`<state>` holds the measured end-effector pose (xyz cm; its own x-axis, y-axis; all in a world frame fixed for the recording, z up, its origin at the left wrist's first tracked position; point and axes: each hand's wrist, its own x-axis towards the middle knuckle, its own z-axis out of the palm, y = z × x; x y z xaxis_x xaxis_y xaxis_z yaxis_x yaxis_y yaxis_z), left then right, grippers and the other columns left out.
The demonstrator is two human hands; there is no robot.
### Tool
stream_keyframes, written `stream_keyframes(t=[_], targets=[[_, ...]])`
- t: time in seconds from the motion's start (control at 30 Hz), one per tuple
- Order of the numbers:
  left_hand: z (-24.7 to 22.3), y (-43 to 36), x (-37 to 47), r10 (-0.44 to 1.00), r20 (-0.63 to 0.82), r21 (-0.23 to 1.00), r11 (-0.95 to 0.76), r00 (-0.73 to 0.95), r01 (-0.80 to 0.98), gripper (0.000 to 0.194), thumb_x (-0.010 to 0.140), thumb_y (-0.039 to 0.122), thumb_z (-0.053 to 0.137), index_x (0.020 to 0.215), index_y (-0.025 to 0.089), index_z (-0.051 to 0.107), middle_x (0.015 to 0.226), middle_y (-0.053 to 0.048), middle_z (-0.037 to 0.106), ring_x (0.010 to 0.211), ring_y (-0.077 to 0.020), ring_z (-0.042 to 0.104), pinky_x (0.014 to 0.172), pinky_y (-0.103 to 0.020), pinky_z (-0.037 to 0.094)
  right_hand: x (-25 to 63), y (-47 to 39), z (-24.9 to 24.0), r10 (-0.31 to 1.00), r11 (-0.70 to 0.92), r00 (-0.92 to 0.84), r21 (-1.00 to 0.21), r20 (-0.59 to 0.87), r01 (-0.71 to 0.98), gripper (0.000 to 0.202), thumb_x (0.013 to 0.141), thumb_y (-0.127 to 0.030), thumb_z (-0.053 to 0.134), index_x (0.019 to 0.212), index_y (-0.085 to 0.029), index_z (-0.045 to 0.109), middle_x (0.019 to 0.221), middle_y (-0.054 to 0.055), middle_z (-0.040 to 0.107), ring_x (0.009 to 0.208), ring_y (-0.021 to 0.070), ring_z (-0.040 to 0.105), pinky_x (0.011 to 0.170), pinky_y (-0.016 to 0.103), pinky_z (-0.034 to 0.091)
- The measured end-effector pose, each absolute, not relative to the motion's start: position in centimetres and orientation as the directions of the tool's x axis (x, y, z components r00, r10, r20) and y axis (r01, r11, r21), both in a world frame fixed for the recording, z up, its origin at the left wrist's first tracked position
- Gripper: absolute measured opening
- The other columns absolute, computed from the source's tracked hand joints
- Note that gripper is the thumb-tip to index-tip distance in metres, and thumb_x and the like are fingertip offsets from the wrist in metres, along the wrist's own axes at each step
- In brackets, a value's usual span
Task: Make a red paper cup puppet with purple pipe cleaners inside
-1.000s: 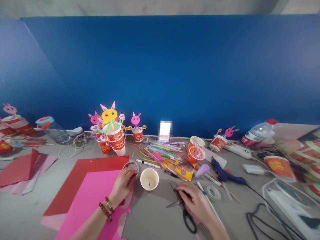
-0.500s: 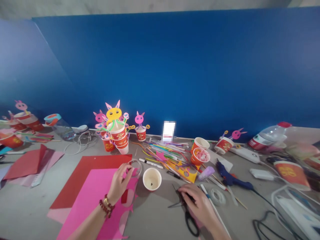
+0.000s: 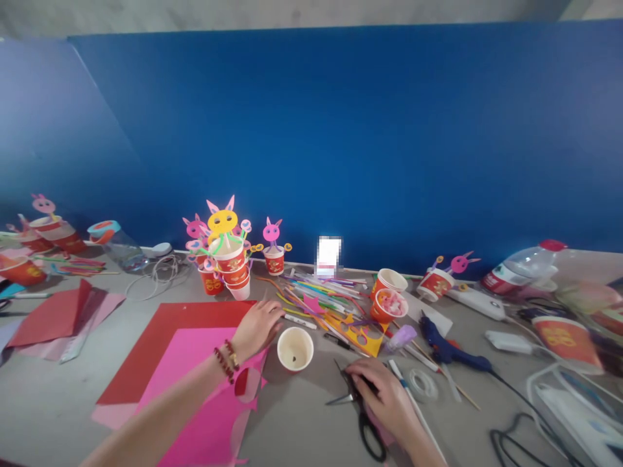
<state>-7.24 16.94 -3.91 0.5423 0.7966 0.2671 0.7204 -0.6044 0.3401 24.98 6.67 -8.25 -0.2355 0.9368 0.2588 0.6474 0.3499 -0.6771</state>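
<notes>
My left hand [image 3: 259,327], back upward, has its bent fingers closed on the capped end of a white marker [image 3: 300,321] lying on the table. Beneath its wrist are pink [image 3: 189,363] and red [image 3: 141,350] sheets, with round cut-outs along the pink edge. Just right of that hand stands a white-lined paper cup [image 3: 295,350] with a small dark spot inside. My right hand [image 3: 384,392] rests on the table with its fingers wrapped round black-handled scissors [image 3: 372,438]. The scissor blades are spread apart. The palm side of both hands is hidden.
Straws and sticks [image 3: 331,292] lie beside yellow cut paper [image 3: 367,337]. Decorated red cups [image 3: 228,256] stand at the back. A blue glue gun [image 3: 452,350], its cord and a large bottle [image 3: 520,269] are at the right. A blue panel [image 3: 311,143] rises behind.
My left hand has moved forward and right, from a clear ring to the marker's capped end. The ring is now out of sight. My right hand stays at the scissors.
</notes>
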Motion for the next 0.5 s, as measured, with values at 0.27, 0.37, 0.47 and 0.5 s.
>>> stream_keyframes(t=[0.27, 0.37, 0.47, 0.5], targets=[[-5.1, 21.3, -5.6, 0.772, 0.241, 0.209, -0.634, 0.589, 0.745, 0.019, 0.082, 0.007, 0.056, 0.083, 0.022, 0.067, 0.094, -0.010, 0.068, 0.098, -0.0292, 0.061, 0.086, -0.041, 0.050, 24.8, 6.6, -7.6, 0.937, 0.350, -0.233, -0.694, 0.261, 0.629, 0.028, 0.096, -0.031, 0.050, 0.094, -0.023, 0.077, 0.097, 0.011, 0.078, 0.091, 0.0263, 0.072, 0.084, 0.038, 0.058], [-4.8, 22.1, -6.1, 0.785, 0.250, 0.179, -0.613, 0.567, 0.769, 0.020, 0.085, 0.007, 0.054, 0.085, 0.022, 0.067, 0.095, -0.010, 0.068, 0.099, -0.0285, 0.060, 0.086, -0.040, 0.050, 24.9, 6.7, -7.7, 0.937, 0.349, -0.233, -0.699, 0.260, 0.624, 0.028, 0.096, -0.030, 0.050, 0.094, -0.023, 0.077, 0.097, 0.011, 0.078, 0.092, 0.0264, 0.072, 0.084, 0.038, 0.058], [-4.4, 22.7, -6.1, 0.781, 0.264, 0.173, -0.615, 0.566, 0.769, 0.021, 0.092, 0.012, 0.049, 0.091, 0.022, 0.068, 0.098, -0.009, 0.067, 0.100, -0.0272, 0.059, 0.089, -0.040, 0.050, 25.0, 6.8, -7.8, 0.935, 0.354, -0.242, -0.699, 0.259, 0.621, 0.027, 0.096, -0.029, 0.050, 0.095, -0.023, 0.076, 0.097, 0.011, 0.078, 0.093, 0.0264, 0.072, 0.085, 0.038, 0.057], [-4.3, 22.9, -5.9, 0.773, 0.269, 0.174, -0.626, 0.575, 0.760, 0.022, 0.094, 0.014, 0.048, 0.094, 0.022, 0.068, 0.100, -0.009, 0.067, 0.101, -0.0265, 0.059, 0.090, -0.040, 0.049, 25.1, 6.8, -7.8, 0.934, 0.357, -0.246, -0.698, 0.258, 0.621, 0.027, 0.096, -0.029, 0.050, 0.095, -0.023, 0.076, 0.097, 0.011, 0.078, 0.094, 0.0265, 0.072, 0.085, 0.038, 0.057]])
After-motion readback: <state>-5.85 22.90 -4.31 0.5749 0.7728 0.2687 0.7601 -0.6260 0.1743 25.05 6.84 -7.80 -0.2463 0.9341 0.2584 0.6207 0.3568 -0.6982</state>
